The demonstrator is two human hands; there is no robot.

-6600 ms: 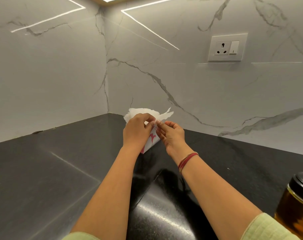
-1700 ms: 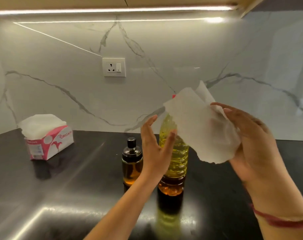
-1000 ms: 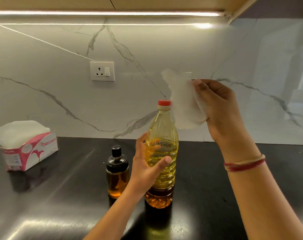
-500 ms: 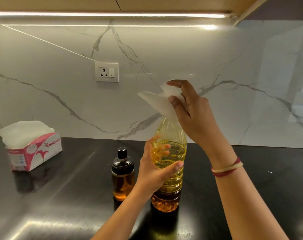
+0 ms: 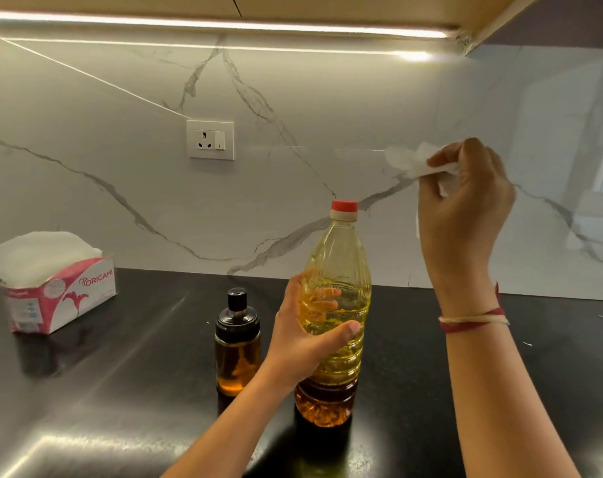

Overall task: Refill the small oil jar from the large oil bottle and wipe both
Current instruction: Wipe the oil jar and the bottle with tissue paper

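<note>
Now gripping the upright large oil bottle (image 5: 338, 257) round its middle with the left hand (image 5: 303, 343). Pinching a crumpled tissue (image 5: 408, 160) in the raised right hand (image 5: 465, 208).

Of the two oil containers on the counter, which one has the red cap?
The large oil bottle, gripped by the left hand. The small oil jar beside it has a black cap.

head camera: one view | faces forward, slightly down at dark surface (image 5: 121, 391) and marble wall (image 5: 327, 132) | close, arm's reach
</note>
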